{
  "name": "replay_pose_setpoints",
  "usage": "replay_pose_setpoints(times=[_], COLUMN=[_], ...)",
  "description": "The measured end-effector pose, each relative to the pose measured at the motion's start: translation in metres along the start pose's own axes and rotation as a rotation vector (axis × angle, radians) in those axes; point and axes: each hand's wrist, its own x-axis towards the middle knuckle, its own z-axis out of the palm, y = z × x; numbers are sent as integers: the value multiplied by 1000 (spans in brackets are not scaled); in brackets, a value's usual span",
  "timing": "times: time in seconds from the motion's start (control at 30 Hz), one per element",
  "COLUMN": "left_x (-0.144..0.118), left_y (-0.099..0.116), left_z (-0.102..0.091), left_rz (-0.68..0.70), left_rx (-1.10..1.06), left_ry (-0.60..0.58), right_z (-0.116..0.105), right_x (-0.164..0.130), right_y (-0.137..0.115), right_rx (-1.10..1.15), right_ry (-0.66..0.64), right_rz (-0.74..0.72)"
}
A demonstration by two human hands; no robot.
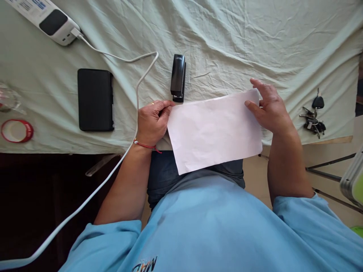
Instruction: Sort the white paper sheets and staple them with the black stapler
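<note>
White paper (pixel 215 130) is held up at the front edge of the table, its lower side hanging over my lap. My left hand (pixel 154 121) pinches its upper left corner between thumb and fingers. At the upper right corner, my right hand (pixel 270 107) grips the paper with the thumb on its face and the other fingers at or behind the edge. Just beyond the paper's left corner stands a black stapler (pixel 178 77), very near my left fingertips. Whether the paper is one sheet or a few, I cannot tell.
A pale green cloth (pixel 215 45) covers the table. Left are a black rectangular case (pixel 95 100), a red-rimmed tape roll (pixel 17 130) and a white power bank (pixel 48 22), whose white cable (pixel 99 181) runs past my left wrist. Keys (pixel 313 121) lie right.
</note>
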Motion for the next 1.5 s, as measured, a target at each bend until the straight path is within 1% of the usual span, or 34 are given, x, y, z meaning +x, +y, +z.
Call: replay_pose_setpoints(times=[0.07,0.13,0.27,0.37,0.47,0.53,0.67,0.77,0.83,0.93,1.0,1.07,1.17,1.3,1.5], left_x=[0,-1,-2,-2,-3,-3,2,8,12,15,17,19,25,32,37], left_y=[-1,-2,-5,-7,-6,-4,2,1,-1,-3,-2,1,5,7,1], left_z=[0,0,1,2,3,2,-2,-4,-4,-2,0,1,2,7,18], left_rz=[-3,-2,-11,-9,-4,-17,-110,-194,-238,-252,-243,-248,-268,-269,-283], left_rx=[-2,-4,7,9,-2,-8,-31,-77,-124,-148,-126,-101,-77,-80,-105], left_ry=[4,9,40,63,77,78,30,-26,-45,-24,-5,-10,-27,7,21], right_z=[3,5,5,3,3,6,13,16,16,14,12,11,11,14,17], right_x=[8,15,24,28,31,32,35,35,32,21,8,-6,-27,-41,-41], right_y=[-3,-5,-14,-21,-23,-20,-14,-8,-2,7,12,14,14,15,20], right_rx=[-96,-136,-191,-210,-194,-137,19,89,148,325,452,525,557,540,533], right_ry=[2,-22,-121,-152,-123,-69,10,65,112,153,153,131,94,86,211], right_rz=[-90,-140,-128,-115,-96,-64,-4,27,85,220,302,356,377,399,407])
